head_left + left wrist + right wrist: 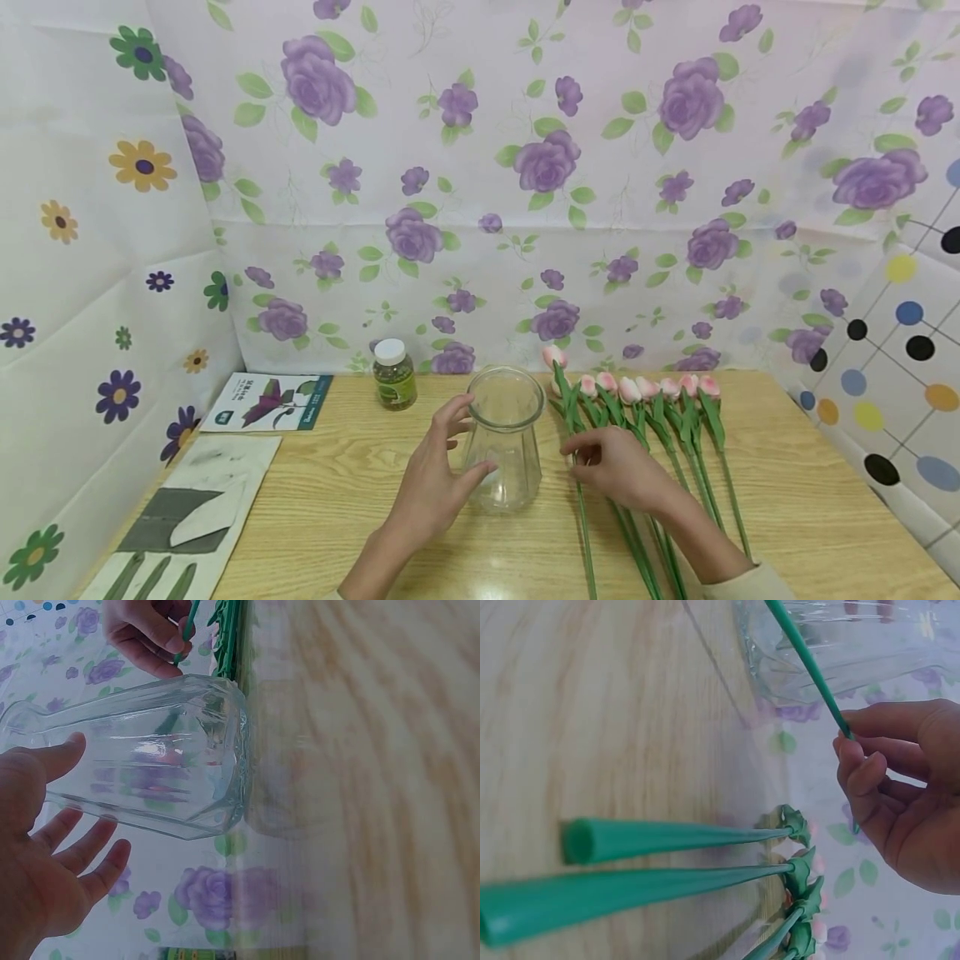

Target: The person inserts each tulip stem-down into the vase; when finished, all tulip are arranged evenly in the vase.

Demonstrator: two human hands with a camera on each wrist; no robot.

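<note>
A clear glass vase (504, 467) stands upright on the table, its wide rim facing up. My left hand (442, 475) is beside its left side, thumb across the front and a fingertip right at the rim. In the left wrist view, the fingers (86, 855) are spread and overlap the glass's lower edge. My right hand (626, 468) pinches the green stem of a pink-and-white artificial tulip (555, 357) between thumb and fingertips. This stem (806, 656) slants in front of the vase in the right wrist view.
A row of similar tulips (670, 387) lies at the right, stems toward me. At the back left stand a white-capped jar (395, 387) and a flat printed packet (266, 402). A pale sheet with grey patches (183, 508) lies at the left edge. Patterned cloth (480, 192) surrounds the table.
</note>
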